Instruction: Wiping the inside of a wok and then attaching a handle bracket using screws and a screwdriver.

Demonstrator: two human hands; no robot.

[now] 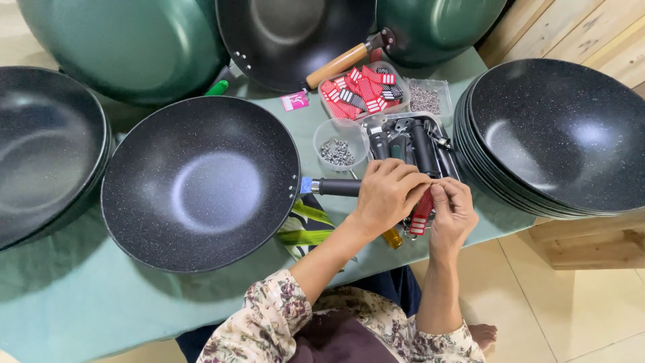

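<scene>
Both hands centre-right: left hand (pixel 386 195) and right hand (pixel 451 212) pinched together on red tag (pixel 422 210), probably strap. Wok (pixel 200 183) on table (pixel 60 296), handle (pixel 336 187) fitted; tag not attached yet.

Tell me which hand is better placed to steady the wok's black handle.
Left. The left hand already rests over the end of the black handle of the speckled wok; the right hand sits farther off, pinching a red tag.

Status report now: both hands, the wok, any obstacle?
Left hand and right hand pinch red tag at wok handle. Wok on table. Nothing blocking.
</scene>
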